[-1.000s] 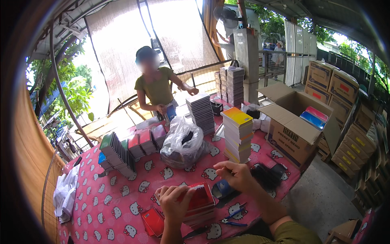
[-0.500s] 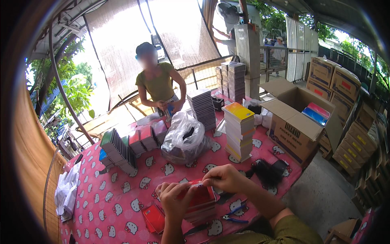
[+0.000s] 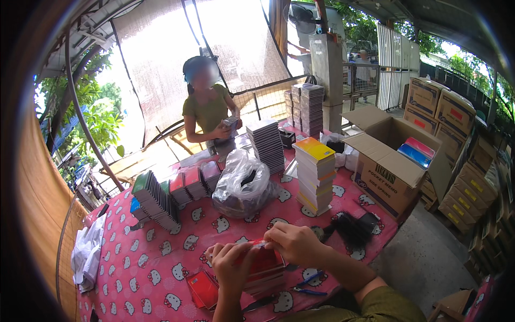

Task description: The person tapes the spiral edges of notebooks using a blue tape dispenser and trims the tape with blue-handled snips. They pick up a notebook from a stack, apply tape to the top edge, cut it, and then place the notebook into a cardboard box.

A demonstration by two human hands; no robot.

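Observation:
A red memo notebook (image 3: 272, 258) lies at the top of a stack of red notebooks (image 3: 264, 283), right in front of me. My left hand (image 3: 232, 261) grips its left side, thumb on the cover and fingers curled over the far edge. At that same far edge, my right hand (image 3: 296, 244) pinches with thumb and fingertips; any small piece between them is too small to make out. Left of the stack lie loose red notebooks (image 3: 203, 288). Blue-handled cutters (image 3: 310, 284) rest to the right, below my right forearm.
Beyond my hands stand a plastic bag (image 3: 241, 185), a yellow-topped stack (image 3: 315, 180) and tilted notebook rows (image 3: 153, 198). Black strands (image 3: 351, 228) lie near the table's right edge, by an open carton (image 3: 389, 185). Across the table a co-worker (image 3: 206, 115) holds a small block.
My right hand has shifted slightly down at the notebook's far edge; my left has hardly moved. The co-worker has turned and raised the small block in their hands.

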